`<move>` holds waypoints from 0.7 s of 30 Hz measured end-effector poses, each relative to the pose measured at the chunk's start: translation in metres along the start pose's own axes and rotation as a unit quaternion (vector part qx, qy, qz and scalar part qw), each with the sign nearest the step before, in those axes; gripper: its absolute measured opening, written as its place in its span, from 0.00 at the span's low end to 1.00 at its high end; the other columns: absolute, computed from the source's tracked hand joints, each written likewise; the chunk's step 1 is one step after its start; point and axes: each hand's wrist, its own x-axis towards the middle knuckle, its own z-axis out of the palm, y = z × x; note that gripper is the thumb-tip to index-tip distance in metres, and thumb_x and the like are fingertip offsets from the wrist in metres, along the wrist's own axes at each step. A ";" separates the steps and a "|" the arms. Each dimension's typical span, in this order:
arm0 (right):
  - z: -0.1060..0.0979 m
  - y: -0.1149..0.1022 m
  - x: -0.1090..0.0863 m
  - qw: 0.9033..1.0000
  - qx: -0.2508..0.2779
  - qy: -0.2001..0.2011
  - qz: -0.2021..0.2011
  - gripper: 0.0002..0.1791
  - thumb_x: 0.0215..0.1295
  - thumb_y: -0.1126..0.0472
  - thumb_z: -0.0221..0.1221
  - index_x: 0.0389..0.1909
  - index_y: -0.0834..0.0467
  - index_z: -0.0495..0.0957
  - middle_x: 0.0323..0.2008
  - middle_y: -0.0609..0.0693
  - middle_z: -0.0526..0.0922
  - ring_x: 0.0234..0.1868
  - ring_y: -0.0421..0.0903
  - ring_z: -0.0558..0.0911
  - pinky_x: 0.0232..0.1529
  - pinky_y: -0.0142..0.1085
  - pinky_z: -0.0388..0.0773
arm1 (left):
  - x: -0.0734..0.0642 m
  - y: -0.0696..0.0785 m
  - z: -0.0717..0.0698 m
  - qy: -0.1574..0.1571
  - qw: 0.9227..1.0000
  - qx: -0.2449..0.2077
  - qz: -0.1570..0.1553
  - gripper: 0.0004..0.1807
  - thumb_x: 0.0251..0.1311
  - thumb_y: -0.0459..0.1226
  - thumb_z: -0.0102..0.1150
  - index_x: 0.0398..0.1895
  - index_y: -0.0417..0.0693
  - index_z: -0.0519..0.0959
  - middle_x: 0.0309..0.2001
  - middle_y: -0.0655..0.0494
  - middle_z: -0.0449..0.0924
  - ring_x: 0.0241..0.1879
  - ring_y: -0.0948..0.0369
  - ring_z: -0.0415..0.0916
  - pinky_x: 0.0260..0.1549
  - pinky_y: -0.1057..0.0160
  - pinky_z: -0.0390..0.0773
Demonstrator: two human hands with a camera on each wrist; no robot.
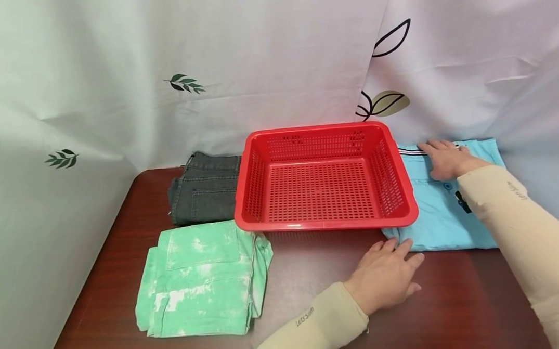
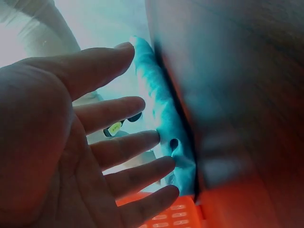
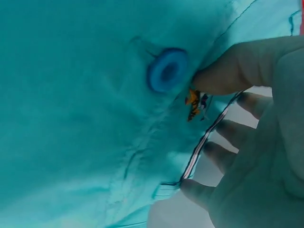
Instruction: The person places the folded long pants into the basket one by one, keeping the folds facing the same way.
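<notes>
A light blue folded garment (image 1: 450,224) lies on the table at the right, with a striped trim along its far edge and a blue button (image 3: 167,70). My right hand (image 1: 449,159) rests on that far edge. In the right wrist view its thumb (image 3: 223,73) touches the cloth by a small colourful print, and the other fingertips lie along the trim. My left hand (image 1: 384,276) is at the near edge, fingers spread and extended. In the left wrist view its fingertips overlap the garment's folded side, and its palm holds nothing.
A red plastic basket (image 1: 326,224) stands at the back middle, overlapping the garment's left side in the head view. Left of it lie folded dark grey jeans (image 1: 210,190) and, nearer, folded green-and-white trousers (image 1: 200,282). White curtain (image 1: 279,60) hangs behind the table (image 1: 313,293).
</notes>
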 end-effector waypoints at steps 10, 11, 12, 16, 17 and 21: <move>0.004 0.001 0.006 0.999 0.018 0.007 0.031 0.45 0.59 0.62 0.60 0.74 0.71 0.50 0.67 0.78 0.53 0.67 0.76 0.53 0.64 0.75 0.44 | 0.001 -0.002 0.006 -0.026 0.999 -0.013 -0.016 0.30 0.66 0.63 0.55 0.70 0.72 0.70 0.72 0.71 0.62 0.71 0.65 0.58 0.65 0.64 0.64; 0.004 0.002 0.006 0.999 0.018 0.008 0.032 0.45 0.59 0.62 0.60 0.74 0.70 0.50 0.67 0.78 0.53 0.66 0.76 0.53 0.63 0.75 0.44 | 0.001 -0.002 0.007 -0.025 0.999 -0.014 -0.015 0.30 0.66 0.63 0.55 0.70 0.72 0.71 0.72 0.71 0.62 0.71 0.65 0.59 0.65 0.64 0.64; 0.004 0.002 0.005 0.999 0.015 0.008 0.033 0.45 0.59 0.62 0.60 0.74 0.70 0.50 0.67 0.78 0.53 0.66 0.76 0.54 0.63 0.75 0.45 | 0.001 -0.002 0.007 -0.023 1.000 -0.015 -0.015 0.30 0.66 0.63 0.55 0.70 0.72 0.71 0.72 0.71 0.63 0.70 0.65 0.59 0.65 0.64 0.64; 0.003 0.004 0.002 0.999 0.000 0.007 0.033 0.45 0.58 0.60 0.61 0.73 0.70 0.52 0.65 0.78 0.55 0.65 0.77 0.56 0.61 0.76 0.49 | 0.001 -0.003 0.007 -0.018 1.000 -0.015 -0.011 0.29 0.66 0.62 0.55 0.69 0.72 0.72 0.71 0.71 0.64 0.70 0.66 0.60 0.64 0.64 0.65; 0.002 0.004 0.001 0.999 -0.004 0.007 0.033 0.45 0.58 0.60 0.62 0.73 0.70 0.53 0.65 0.78 0.56 0.64 0.77 0.56 0.60 0.76 0.50 | 0.000 -0.003 0.007 -0.017 1.000 -0.015 -0.011 0.29 0.66 0.62 0.55 0.69 0.71 0.72 0.70 0.71 0.65 0.69 0.66 0.60 0.64 0.65 0.65; 0.001 0.005 -0.002 0.999 -0.010 0.009 0.034 0.46 0.56 0.58 0.63 0.73 0.68 0.54 0.64 0.78 0.57 0.63 0.76 0.57 0.59 0.78 0.50 | 0.000 -0.005 0.007 -0.010 1.000 -0.013 -0.018 0.32 0.66 0.62 0.56 0.71 0.67 0.69 0.68 0.72 0.68 0.68 0.67 0.63 0.64 0.66 0.65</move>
